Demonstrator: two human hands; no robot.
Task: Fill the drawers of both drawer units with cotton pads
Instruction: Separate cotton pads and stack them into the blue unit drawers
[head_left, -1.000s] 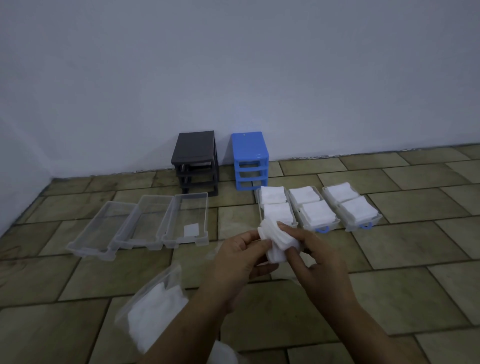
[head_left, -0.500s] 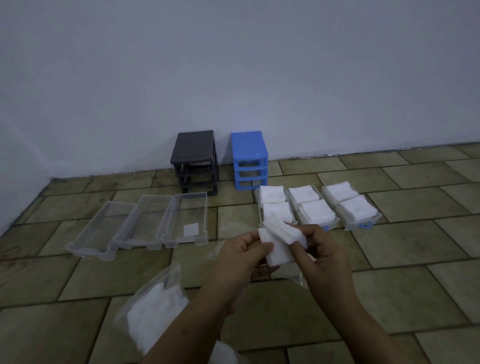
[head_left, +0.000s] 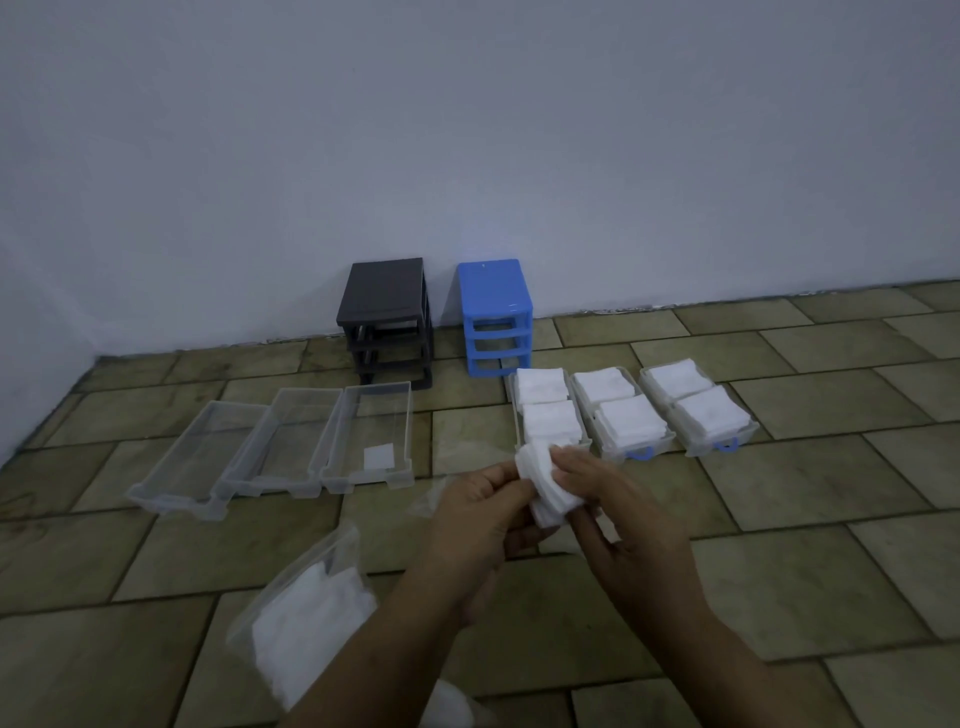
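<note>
Both my hands hold a small stack of white cotton pads (head_left: 548, 486) above the tiled floor: my left hand (head_left: 480, 512) grips its left side, my right hand (head_left: 618, 506) its right side. Against the wall stand a black drawer unit (head_left: 387, 317) and a blue drawer unit (head_left: 493, 312), both with their slots bare. Three clear drawers (head_left: 719, 441) with blue handles sit on the right, packed with pads. Three clear drawers (head_left: 332, 475) lie on the left; the rightmost holds one pad (head_left: 378, 457).
A clear plastic bag of cotton pads (head_left: 306, 618) lies on the floor near my left forearm. Another crumpled clear wrapper (head_left: 431, 499) lies behind my left hand. The wall runs along the back and the left.
The stack of pads has been turned and squeezed between my hands, and my right fingers have shifted over its top. Both hands stay in about the same place.
</note>
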